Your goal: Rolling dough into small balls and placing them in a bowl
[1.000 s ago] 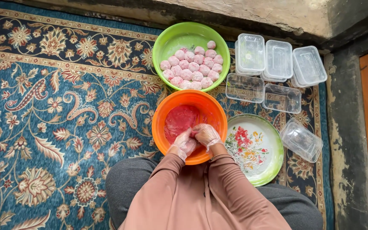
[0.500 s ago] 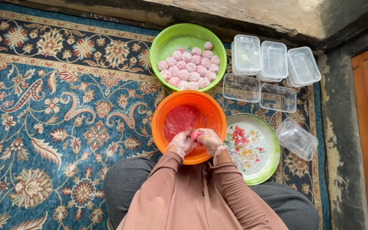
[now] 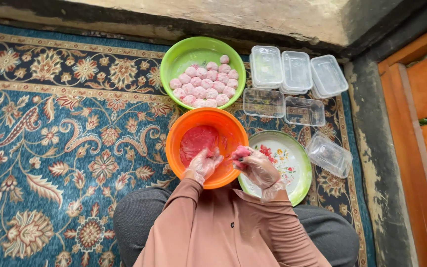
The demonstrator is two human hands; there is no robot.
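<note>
The gloved right hand point(image 3: 259, 168) has its grip closed on a pink lump point(image 3: 240, 152) at the orange bowl's point(image 3: 193, 118) 4 o'clock rim. The left hand point(image 3: 203, 164), half curled and holding nothing, rests inside at 6 o'clock. A green bowl point(image 3: 184, 54) sits at 12 o'clock.

Green bowl point(image 3: 184, 58) of pink balls point(image 3: 204, 85), clear plastic containers point(image 3: 297, 74), flowered plate point(image 3: 287, 163), patterned blue carpet point(image 3: 50, 138).
</note>
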